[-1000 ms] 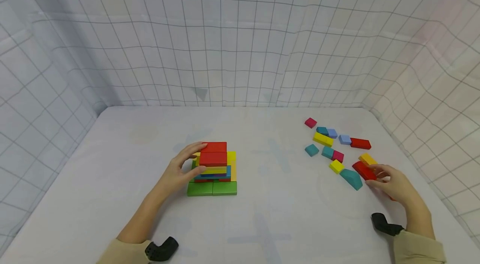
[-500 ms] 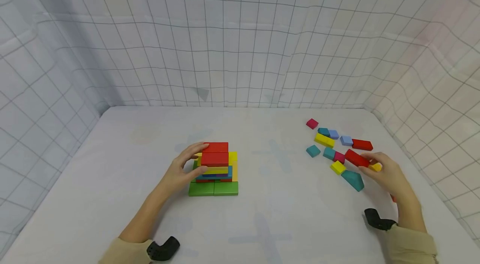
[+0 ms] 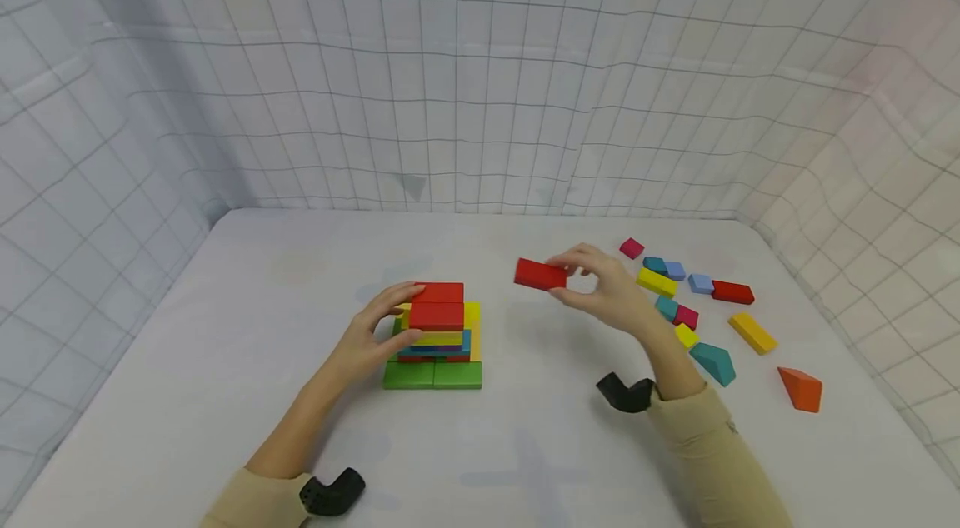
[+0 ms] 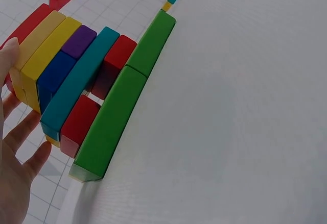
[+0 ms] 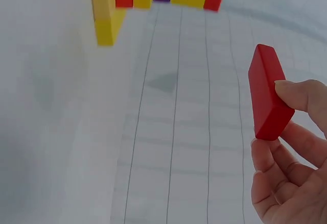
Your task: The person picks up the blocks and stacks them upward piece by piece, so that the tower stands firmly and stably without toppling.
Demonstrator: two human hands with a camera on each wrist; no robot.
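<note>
A stack of coloured blocks [image 3: 437, 316] stands left of the table's middle. Two green blocks [image 4: 122, 94] form its front base, with red, teal, blue, purple, yellow and cream blocks above and two red blocks on top. My left hand [image 3: 367, 338] holds the stack's upper left end, thumb at the front and fingers towards the back. To the right of the stack, my right hand [image 3: 611, 288] pinches a loose red block [image 5: 267, 92] between thumb and fingers, raised above the table. That block's other end points towards the stack.
Several loose blocks lie on the right of the white table [image 3: 300, 436]. Among them are a yellow block [image 3: 752, 333], a red block [image 3: 732, 292], a teal block [image 3: 714, 362] and an orange wedge [image 3: 800, 390]. A grid-patterned white curtain [image 3: 480, 95] stands behind.
My right hand has picked the red block out from among the loose blocks and carried it left, towards the stack. The left hand keeps its place on the stack.
</note>
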